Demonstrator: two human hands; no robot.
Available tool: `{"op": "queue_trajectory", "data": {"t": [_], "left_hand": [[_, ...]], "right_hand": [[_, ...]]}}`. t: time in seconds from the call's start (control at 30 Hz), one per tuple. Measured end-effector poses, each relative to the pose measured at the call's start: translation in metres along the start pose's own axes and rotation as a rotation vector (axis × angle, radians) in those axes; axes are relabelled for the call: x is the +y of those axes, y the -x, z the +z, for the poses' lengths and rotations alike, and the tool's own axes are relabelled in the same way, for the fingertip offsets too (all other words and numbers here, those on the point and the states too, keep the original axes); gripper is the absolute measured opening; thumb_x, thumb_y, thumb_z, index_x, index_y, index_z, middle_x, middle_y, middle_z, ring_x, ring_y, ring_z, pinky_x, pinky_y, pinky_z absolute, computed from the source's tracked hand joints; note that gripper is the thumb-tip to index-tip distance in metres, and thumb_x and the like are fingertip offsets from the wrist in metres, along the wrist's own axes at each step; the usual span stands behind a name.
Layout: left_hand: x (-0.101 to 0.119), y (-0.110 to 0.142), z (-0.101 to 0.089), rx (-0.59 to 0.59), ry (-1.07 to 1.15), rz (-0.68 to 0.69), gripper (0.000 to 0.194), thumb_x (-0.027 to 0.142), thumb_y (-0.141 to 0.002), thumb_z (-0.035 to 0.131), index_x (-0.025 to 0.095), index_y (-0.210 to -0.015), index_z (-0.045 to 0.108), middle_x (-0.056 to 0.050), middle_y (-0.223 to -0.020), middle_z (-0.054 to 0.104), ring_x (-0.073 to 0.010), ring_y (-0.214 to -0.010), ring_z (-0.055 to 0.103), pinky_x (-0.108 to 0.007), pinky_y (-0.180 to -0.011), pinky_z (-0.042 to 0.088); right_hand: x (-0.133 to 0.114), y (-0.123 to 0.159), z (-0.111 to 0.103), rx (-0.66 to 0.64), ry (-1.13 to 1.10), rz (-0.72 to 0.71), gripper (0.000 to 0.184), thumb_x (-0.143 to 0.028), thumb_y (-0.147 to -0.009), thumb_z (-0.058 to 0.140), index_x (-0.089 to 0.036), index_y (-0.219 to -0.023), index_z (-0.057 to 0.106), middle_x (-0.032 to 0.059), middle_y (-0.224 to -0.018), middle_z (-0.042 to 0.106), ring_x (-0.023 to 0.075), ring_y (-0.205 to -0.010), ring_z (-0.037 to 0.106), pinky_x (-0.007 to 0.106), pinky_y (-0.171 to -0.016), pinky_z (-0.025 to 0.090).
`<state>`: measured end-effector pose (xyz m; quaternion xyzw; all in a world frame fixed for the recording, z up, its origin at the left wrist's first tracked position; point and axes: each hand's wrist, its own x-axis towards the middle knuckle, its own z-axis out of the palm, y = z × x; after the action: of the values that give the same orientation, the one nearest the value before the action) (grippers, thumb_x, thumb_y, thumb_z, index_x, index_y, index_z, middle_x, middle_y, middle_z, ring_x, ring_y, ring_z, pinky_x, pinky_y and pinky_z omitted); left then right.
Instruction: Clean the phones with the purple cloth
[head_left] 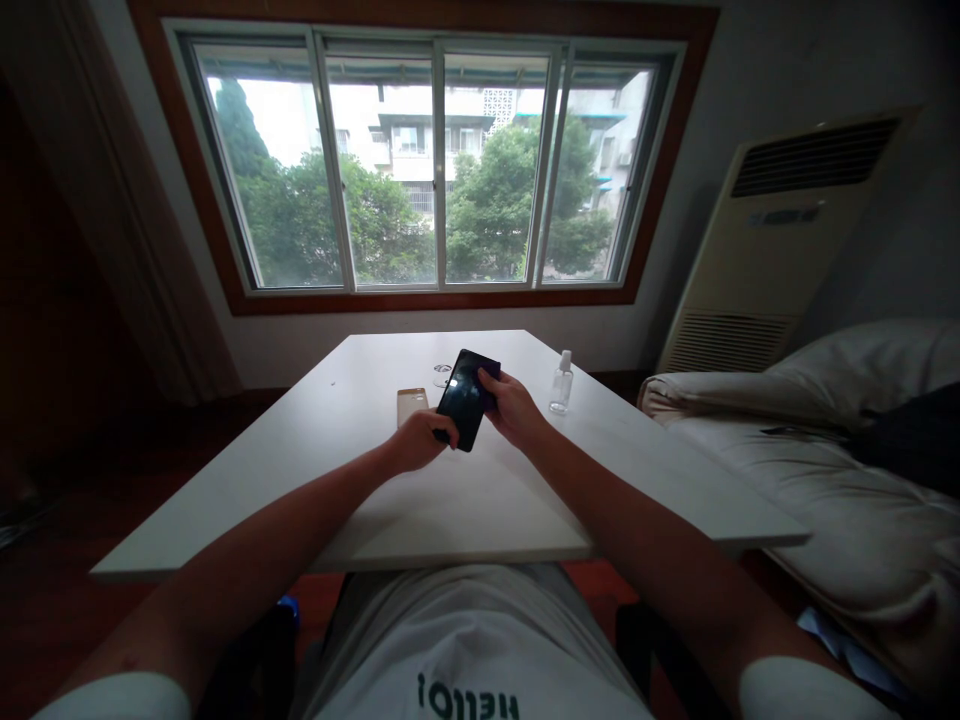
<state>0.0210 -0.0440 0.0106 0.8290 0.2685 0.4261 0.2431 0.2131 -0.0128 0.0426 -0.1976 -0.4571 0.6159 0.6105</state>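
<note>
A black phone (463, 398) is held tilted above the white table (360, 470), screen dark. My left hand (420, 440) is closed on its lower end. My right hand (507, 402) grips its upper right edge, and a dark purple cloth (487, 368) shows between those fingers and the phone. A beige phone case (412, 404) lies flat on the table just left of the phone. Behind the phone sits a small round clear object (442, 375), partly hidden.
A small clear spray bottle (561, 384) stands on the table to the right of my hands. A bed with pale bedding (825, 450) runs along the right, a floor-standing air conditioner (780, 240) behind it. A wide window (435, 160) faces me.
</note>
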Motion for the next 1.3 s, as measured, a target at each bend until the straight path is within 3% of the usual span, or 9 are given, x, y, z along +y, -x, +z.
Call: {"op": "queue_trajectory", "data": {"t": [0.63, 1.07, 1.3], "left_hand": [[-0.008, 0.001, 0.000, -0.044, -0.045, 0.062, 0.021, -0.004, -0.059, 0.045, 0.015, -0.053, 0.043, 0.002, -0.059, 0.047, -0.0079, -0.056, 0.039, -0.023, -0.053, 0.026], [-0.008, 0.003, 0.002, 0.041, -0.112, 0.070, 0.020, -0.004, -0.057, 0.044, 0.015, -0.052, 0.048, 0.002, -0.057, 0.049, -0.0094, -0.058, 0.042, -0.022, -0.055, 0.028], [-0.015, 0.000, 0.000, 0.128, -0.074, 0.075, 0.019, 0.001, -0.063, 0.053, 0.015, -0.053, 0.047, 0.001, -0.059, 0.052, -0.0090, -0.057, 0.043, -0.021, -0.053, 0.029]], "right_hand": [[0.000, 0.001, 0.000, 0.029, 0.036, 0.036, 0.034, -0.034, -0.072, 0.085, -0.015, -0.094, 0.069, 0.0029, -0.083, 0.069, 0.0150, -0.072, 0.063, 0.026, -0.065, 0.053], [0.007, 0.003, -0.002, -0.054, 0.064, 0.062, 0.039, -0.037, -0.073, 0.085, -0.018, -0.102, 0.067, 0.0040, -0.090, 0.071, 0.0195, -0.083, 0.067, 0.031, -0.074, 0.055], [0.015, 0.011, 0.006, -0.058, 0.150, 0.156, 0.042, -0.040, -0.068, 0.087, -0.016, -0.096, 0.067, 0.0034, -0.083, 0.070, 0.0152, -0.069, 0.062, 0.027, -0.064, 0.052]]}}
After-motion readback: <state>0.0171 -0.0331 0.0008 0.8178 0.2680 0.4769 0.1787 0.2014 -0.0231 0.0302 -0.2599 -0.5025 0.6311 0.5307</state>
